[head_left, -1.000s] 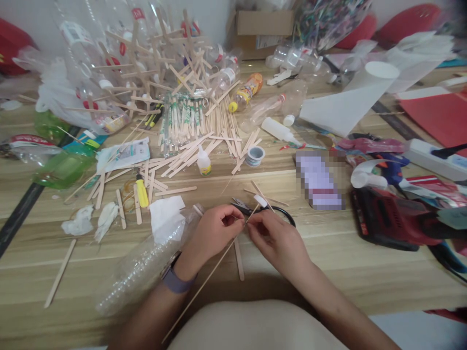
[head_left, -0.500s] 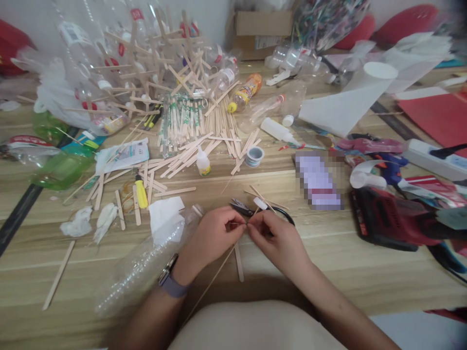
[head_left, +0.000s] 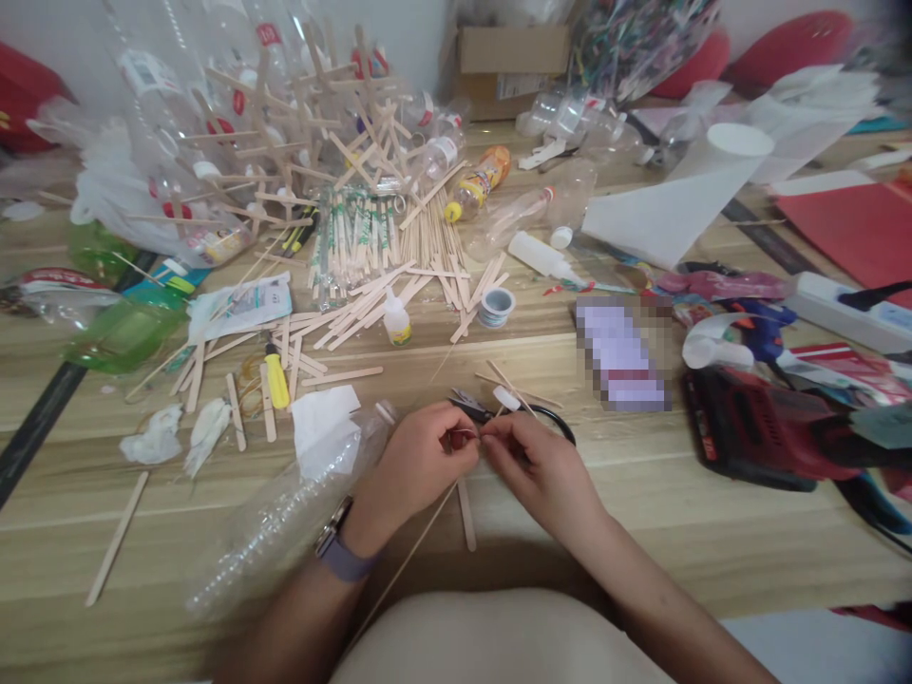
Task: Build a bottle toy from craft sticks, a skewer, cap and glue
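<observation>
My left hand [head_left: 424, 456], with a watch on the wrist, is closed, thumb and forefinger pinching a thin thread or wire [head_left: 463, 432]. Fingertips of my right hand [head_left: 538, 461] are pinched close beside it; what they hold is too small to make out. Below my left hand a long thin stick [head_left: 413, 551] slants down toward my body. A flat wooden stick [head_left: 465, 518] lies under the hands. Just beyond them are black scissors [head_left: 474, 407], a white cap [head_left: 506, 398] and thin crossed sticks [head_left: 531, 389].
A clear plastic bottle [head_left: 277, 518] lies left of my hands, with white paper [head_left: 324, 418] on it. Beyond are a glue bottle [head_left: 397, 321], a small spool [head_left: 497, 307] and piled wooden sticks. A red power tool [head_left: 769, 423] lies at the right.
The hands stay together and have shifted only slightly. The thin thread by my left fingertips now shows as a small curve.
</observation>
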Demonstrator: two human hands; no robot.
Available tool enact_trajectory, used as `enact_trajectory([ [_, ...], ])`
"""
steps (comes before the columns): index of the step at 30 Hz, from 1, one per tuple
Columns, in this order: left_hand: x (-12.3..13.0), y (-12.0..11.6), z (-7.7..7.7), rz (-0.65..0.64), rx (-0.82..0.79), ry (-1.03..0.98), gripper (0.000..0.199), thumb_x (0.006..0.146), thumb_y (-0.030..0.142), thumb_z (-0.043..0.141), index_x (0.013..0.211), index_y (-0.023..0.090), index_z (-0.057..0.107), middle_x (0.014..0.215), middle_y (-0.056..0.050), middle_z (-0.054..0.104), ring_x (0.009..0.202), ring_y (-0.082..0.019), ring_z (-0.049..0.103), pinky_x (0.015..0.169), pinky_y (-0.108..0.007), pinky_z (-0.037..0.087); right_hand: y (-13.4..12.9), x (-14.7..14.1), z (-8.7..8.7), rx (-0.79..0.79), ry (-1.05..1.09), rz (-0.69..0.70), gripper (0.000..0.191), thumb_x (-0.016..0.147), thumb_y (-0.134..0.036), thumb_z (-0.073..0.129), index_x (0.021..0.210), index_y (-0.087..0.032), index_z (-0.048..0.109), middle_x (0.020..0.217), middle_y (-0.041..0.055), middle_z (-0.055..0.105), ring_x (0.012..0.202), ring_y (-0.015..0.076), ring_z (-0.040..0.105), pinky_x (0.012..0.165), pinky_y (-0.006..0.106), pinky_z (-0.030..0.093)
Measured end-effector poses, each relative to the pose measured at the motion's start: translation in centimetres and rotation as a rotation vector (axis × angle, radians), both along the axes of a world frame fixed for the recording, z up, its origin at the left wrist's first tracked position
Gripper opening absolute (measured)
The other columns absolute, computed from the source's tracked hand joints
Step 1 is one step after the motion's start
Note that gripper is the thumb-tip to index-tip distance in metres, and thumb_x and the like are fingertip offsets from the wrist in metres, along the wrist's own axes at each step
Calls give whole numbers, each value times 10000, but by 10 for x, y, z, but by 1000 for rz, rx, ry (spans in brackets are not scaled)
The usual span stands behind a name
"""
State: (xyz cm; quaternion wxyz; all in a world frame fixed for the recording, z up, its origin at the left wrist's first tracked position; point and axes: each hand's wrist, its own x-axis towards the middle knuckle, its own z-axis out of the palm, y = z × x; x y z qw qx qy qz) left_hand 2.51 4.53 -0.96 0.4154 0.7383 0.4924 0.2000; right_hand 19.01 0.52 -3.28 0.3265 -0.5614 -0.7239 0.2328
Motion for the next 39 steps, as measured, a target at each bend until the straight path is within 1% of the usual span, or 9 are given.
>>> enact_trajectory([
  [4, 2, -1, 1, -8, 42, 57, 114, 751, 113, 539, 679, 199, 558, 704, 16, 589, 680, -143, 543, 619, -248, 400, 0, -1, -2, 24, -25, 13, 137, 894, -164, 461, 845, -201, 583, 758, 38, 669, 683, 179, 639, 608, 270, 477],
  [12, 7, -8, 4, 1, 141, 216, 179, 756, 93, 523, 653, 221, 454, 746, -7, 569, 766, -187, 531, 687, -306, 395, -3, -6, -5, 7, -24, -43, 140, 903, -180, 450, 828, -204, 566, 738, 36, 670, 652, 181, 633, 576, 270, 466],
  [16, 7, -11, 2, -3, 229, 305, 167, 783, 115, 505, 676, 230, 450, 758, -9, 579, 770, -187, 543, 669, -298, 400, -4, -7, -6, 7, -20, -70, 146, 912, -192, 446, 820, -205, 559, 756, 45, 674, 668, 188, 635, 583, 279, 465],
  [19, 7, -14, 0, 3, 269, 328, 150, 792, 119, 498, 695, 228, 461, 775, -15, 588, 765, -185, 548, 664, -295, 398, -4, -7, -7, 3, -16, -84, 150, 922, -206, 444, 824, -206, 558, 750, 43, 676, 670, 189, 638, 583, 279, 466],
  [22, 8, -15, 1, 18, 268, 330, 137, 801, 123, 494, 713, 226, 472, 790, -17, 597, 762, -183, 554, 666, -294, 393, -4, -6, -7, -6, -10, -94, 151, 928, -218, 446, 824, -207, 555, 740, 40, 675, 659, 188, 641, 570, 276, 465],
  [27, 12, -18, 1, 46, 224, 334, 129, 815, 131, 486, 723, 222, 485, 781, -24, 621, 764, -187, 575, 661, -294, 383, -4, -6, -7, -14, -5, -104, 163, 928, -222, 443, 808, -206, 552, 732, 40, 668, 653, 190, 643, 572, 277, 473],
  [33, 16, -24, -3, 61, 184, 356, 107, 851, 181, 482, 761, 217, 526, 713, -22, 651, 653, -181, 585, 573, -299, 320, -4, -4, -7, -30, -3, -102, 155, 925, -227, 447, 812, -207, 552, 728, 37, 661, 633, 187, 632, 564, 278, 474],
  [36, 17, -27, -3, 50, 194, 380, 95, 867, 213, 488, 794, 214, 549, 698, -29, 669, 622, -187, 593, 533, -304, 281, -5, 0, -5, -36, 4, -51, 160, 930, -232, 446, 802, -214, 541, 712, 24, 642, 624, 175, 619, 567, 269, 474],
  [39, 17, -30, -1, 31, 224, 415, 85, 869, 227, 504, 808, 209, 561, 700, -35, 687, 620, -188, 605, 515, -301, 268, -5, 4, -4, -31, 2, 5, 160, 933, -231, 449, 802, -218, 540, 706, 15, 629, 623, 166, 614, 569, 260, 472],
])
